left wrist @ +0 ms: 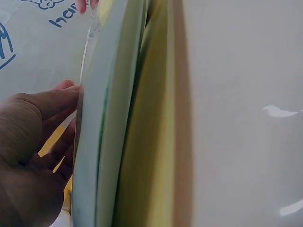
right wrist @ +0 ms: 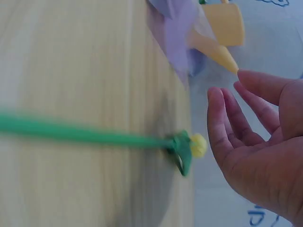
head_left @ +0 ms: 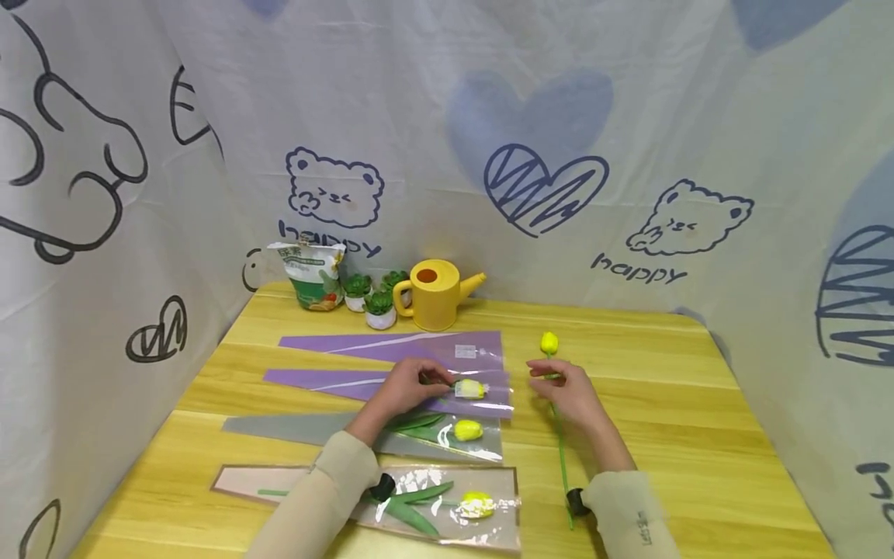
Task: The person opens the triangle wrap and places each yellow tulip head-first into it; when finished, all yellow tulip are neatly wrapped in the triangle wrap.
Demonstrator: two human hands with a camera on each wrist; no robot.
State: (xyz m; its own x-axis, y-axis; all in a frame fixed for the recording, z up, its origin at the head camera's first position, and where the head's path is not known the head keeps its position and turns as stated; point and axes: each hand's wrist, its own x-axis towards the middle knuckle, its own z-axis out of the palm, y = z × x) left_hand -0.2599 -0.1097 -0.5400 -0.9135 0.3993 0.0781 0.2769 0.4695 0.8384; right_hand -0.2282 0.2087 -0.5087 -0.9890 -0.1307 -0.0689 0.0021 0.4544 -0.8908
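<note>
My left hand [head_left: 412,384] is over the second purple sleeve [head_left: 307,380], its bent fingers and thumb close to the base of a yellow tulip bloom [head_left: 475,389] that lies there with a white label across it. In the left wrist view that hand's [left wrist: 40,142] fingertips pass behind the edge of a clear sleeve, so their contact is hidden. My right hand [head_left: 569,392] is over a loose yellow tulip [head_left: 549,342] on the bare wood. The right wrist view shows that hand [right wrist: 265,137] with thumb and fingers apart, nothing between them, and the green stem [right wrist: 85,135] beside it.
A grey sleeve [head_left: 279,425] and a pink sleeve [head_left: 233,479], each with a yellow tulip, lie nearer me. Another purple sleeve [head_left: 391,345] is farther back. A yellow watering can [head_left: 434,299], small potted succulents [head_left: 380,310] and a bag [head_left: 314,279] stand by the curtain.
</note>
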